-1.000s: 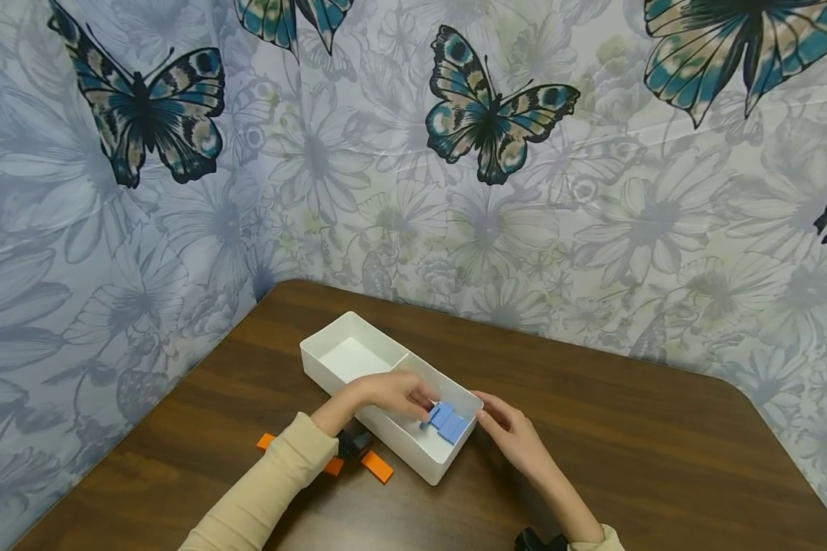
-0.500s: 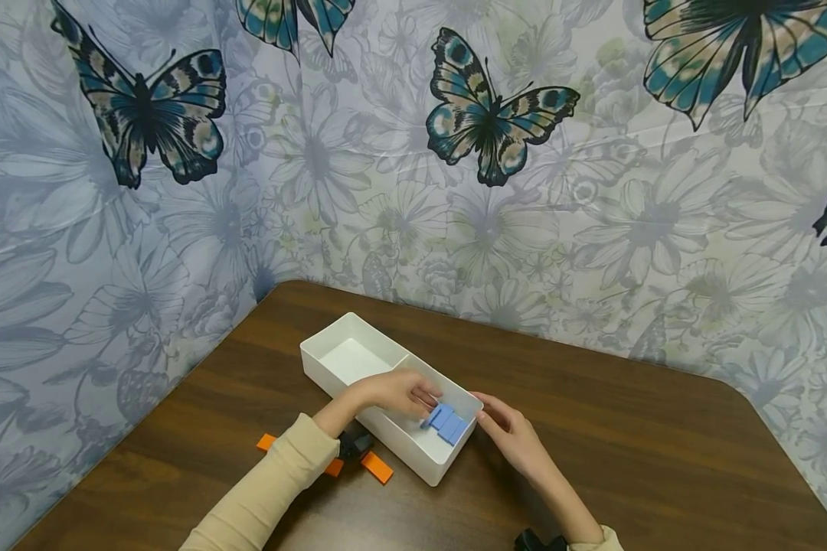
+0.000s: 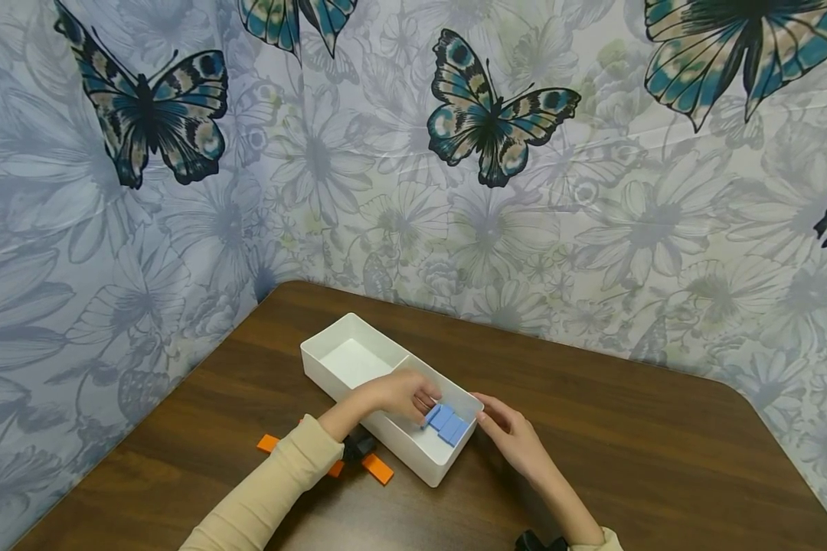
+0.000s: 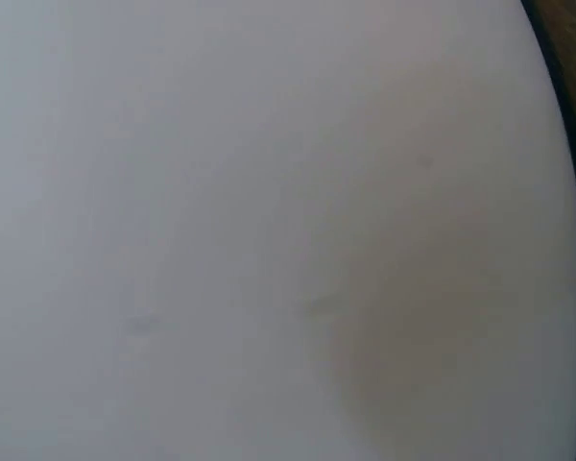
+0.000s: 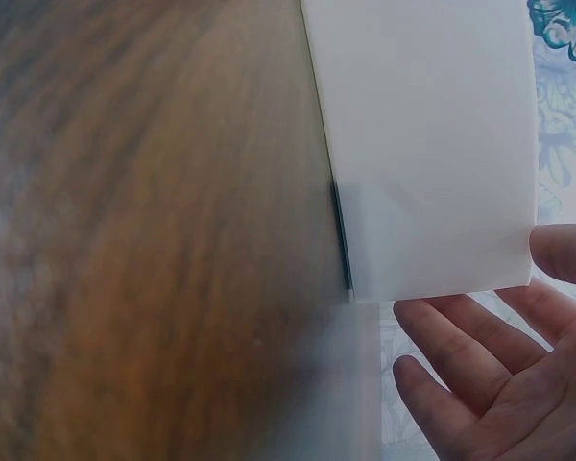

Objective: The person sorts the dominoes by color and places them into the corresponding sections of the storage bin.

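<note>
In the head view a white two-compartment box (image 3: 410,451) lies diagonally on the table. My left hand (image 3: 401,392) reaches into its nearer compartment, fingers curled down, pinching a flat blue block (image 3: 430,416) at the fingertips. That block sits against several like blue blocks (image 3: 453,428) at the compartment's right end. The fingers partly hide it. My right hand (image 3: 520,442) grips the box's right corner, thumb at the rim; in the right wrist view its fingers (image 5: 461,341) lie around the white end wall (image 5: 432,163). White box wall (image 4: 221,192) fills the left wrist view.
Orange flat blocks lie on the brown table (image 3: 634,451): one block (image 3: 377,468) before the box, another block (image 3: 268,443) left of the sleeve (image 3: 276,478), which partly covers others. A butterfly-print cloth (image 3: 386,229) hangs behind the table.
My left hand has shifted very slightly within the compartment, and the blue block at its fingertips now lies closer against the others. The right hand stays at the box corner.
</note>
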Available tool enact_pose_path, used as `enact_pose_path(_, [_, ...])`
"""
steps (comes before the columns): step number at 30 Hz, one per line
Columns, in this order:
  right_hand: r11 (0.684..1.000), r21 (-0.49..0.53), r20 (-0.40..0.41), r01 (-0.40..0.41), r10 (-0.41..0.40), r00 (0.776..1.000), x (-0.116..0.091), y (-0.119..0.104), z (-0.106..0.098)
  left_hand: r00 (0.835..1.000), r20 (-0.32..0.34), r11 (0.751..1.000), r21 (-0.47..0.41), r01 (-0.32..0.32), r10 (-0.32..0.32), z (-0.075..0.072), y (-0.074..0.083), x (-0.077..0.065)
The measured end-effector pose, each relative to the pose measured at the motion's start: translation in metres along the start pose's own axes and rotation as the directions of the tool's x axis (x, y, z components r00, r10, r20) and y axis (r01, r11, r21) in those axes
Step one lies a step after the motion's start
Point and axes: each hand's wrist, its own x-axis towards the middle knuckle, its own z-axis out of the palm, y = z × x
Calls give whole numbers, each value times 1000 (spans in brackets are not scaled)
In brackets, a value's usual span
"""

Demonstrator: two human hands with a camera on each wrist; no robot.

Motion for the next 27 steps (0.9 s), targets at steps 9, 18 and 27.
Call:
enact_pose_path(9, [1000,-2,0,6,-6,1000,-1,-1,0,998,-59,998,58,1,2,0,1,-1])
enact_pose_path(18, [1000,-17,7,13,-13,1000,-1,-2,0,995,-101,998,61,5,1,-1,0,-2])
enact_pose_path(27, [1000,-9,-1,1,-1,1000,-1,-1,0,996,-83,1000,18,-19,20,-4,-5,0])
